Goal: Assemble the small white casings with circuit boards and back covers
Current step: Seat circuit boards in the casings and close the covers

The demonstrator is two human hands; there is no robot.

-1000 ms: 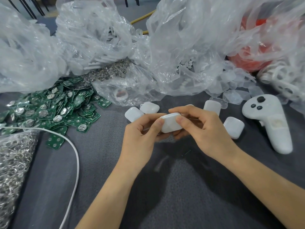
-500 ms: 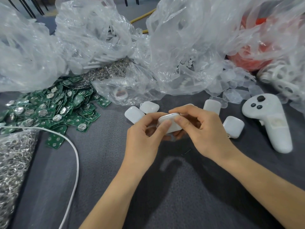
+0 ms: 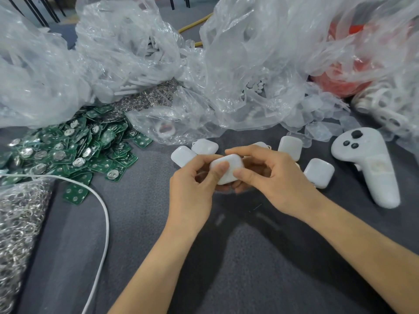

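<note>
One white casing (image 3: pixel 226 168) is held just above the grey surface (image 3: pixel 140 234), between both hands. Left hand (image 3: pixel 192 191) and right hand (image 3: pixel 276 184): each grip pinches it, thumbs on the top face, fingers curled beneath. Judged light, rigid, smooth moulded plastic with rounded corners, likely slippery; best held by opposite edges and pressed evenly. Flat green circuit boards (image 3: pixel 74 146) lie heaped well to the left.

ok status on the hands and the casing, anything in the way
Left hand and right hand both pinch one white casing, thumbs on top. Nothing in the way; loose casings lie on the mat behind the hands.
</note>
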